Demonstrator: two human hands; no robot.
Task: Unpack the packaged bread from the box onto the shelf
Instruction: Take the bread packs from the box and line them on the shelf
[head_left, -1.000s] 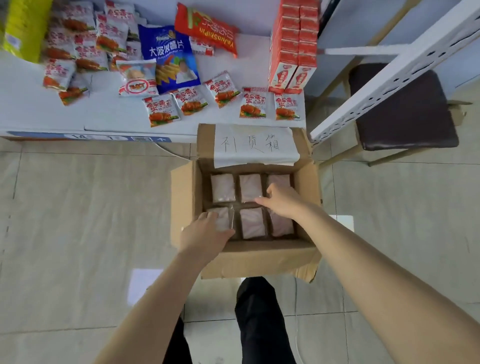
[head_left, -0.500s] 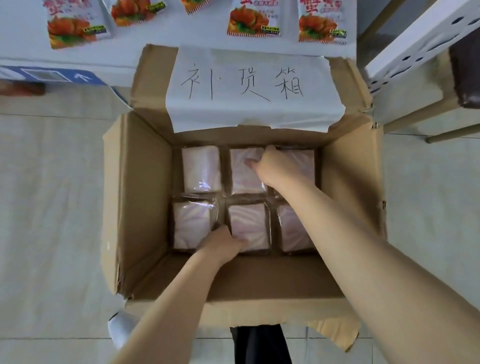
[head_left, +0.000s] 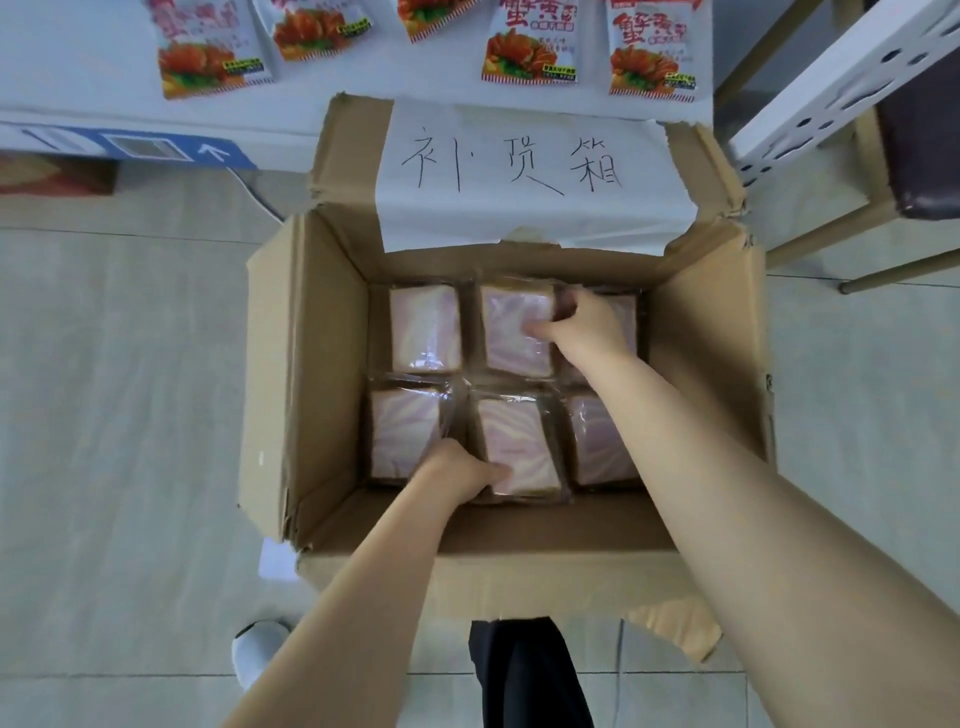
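Six bread packs (head_left: 425, 328) lie in the box (head_left: 306, 364), below the shelf (head_left: 78, 67).

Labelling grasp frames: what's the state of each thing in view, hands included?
Box: open, flaps up, on the floor.
Left hand: grips near-middle pack, thumb on top.
Right hand: grips far-middle pack, thumb on top.
Other packs: sealed, in the box, as are those two.
Snack packets: sealed, flat on the shelf.

Head camera looks steeply down, close, into the open box (head_left: 322, 374).
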